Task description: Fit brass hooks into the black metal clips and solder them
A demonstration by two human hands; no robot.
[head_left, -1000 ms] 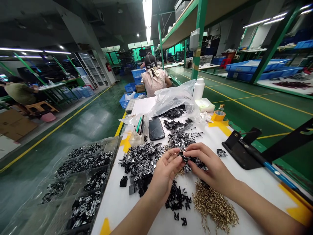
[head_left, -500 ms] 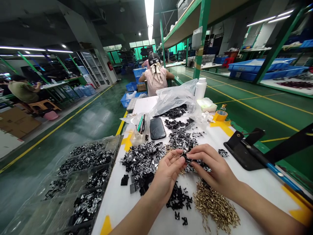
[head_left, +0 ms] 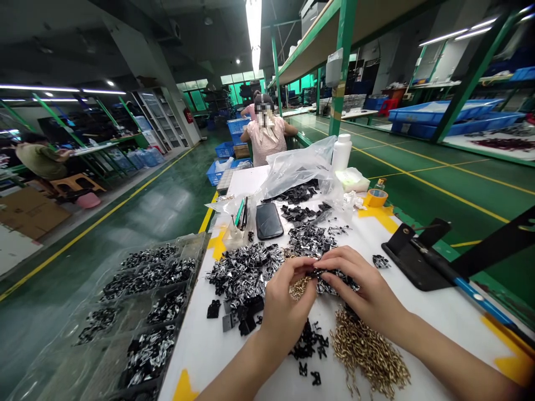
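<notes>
My left hand (head_left: 286, 301) and my right hand (head_left: 365, 284) meet over the middle of the white table, fingertips pinched together on a small black part (head_left: 314, 273). Fingers cover most of it, so its exact kind does not show. Behind and left of my hands spreads a heap of shiny black and silver metal pieces (head_left: 244, 273). Small black clip-like pieces (head_left: 310, 341) are scattered below my fingers. Under my right wrist lies a pile of gold-coloured hook-like pieces (head_left: 370, 353); more gold pieces (head_left: 299, 288) appear through the gap in my left hand's fingers.
A phone (head_left: 269, 220), a clear plastic bag (head_left: 298, 167), a white bottle (head_left: 341, 152) and yellow tape (head_left: 375, 197) stand farther back. At right is a black tool with a blue handle (head_left: 480, 299). A compartmented tray (head_left: 121, 312) sits left. A person (head_left: 267, 136) sits ahead.
My left hand has turned and its fingers have arched, leaving a gap between thumb and forefinger. Its fingertips still meet my right hand's, which has barely moved.
</notes>
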